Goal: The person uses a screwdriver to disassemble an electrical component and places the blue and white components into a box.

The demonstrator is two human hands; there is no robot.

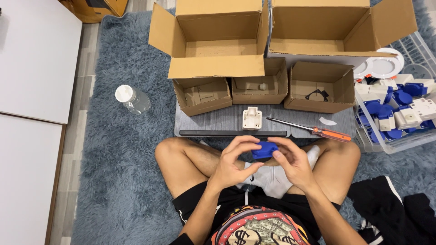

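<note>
I sit cross-legged on a shaggy grey-blue rug. Both hands meet over my ankles and hold a small blue plastic part [264, 149]. My left hand [234, 162] curls around its left side, with the thumb on top. My right hand [293, 159] pinches its right end with fingertips. Just beyond my knees lies a grey board [218, 121] with a white plastic socket housing [252, 118] standing on it. A screwdriver with an orange handle [318, 131] lies to the housing's right.
Three small open cardboard boxes [260, 85] line the board's far edge, with two large open boxes [218, 36] behind them. A clear bin [396, 115] of white and blue socket parts stands at right. A clear plastic jar [132, 99] lies left. Black cloth [395, 206] is beside my right knee.
</note>
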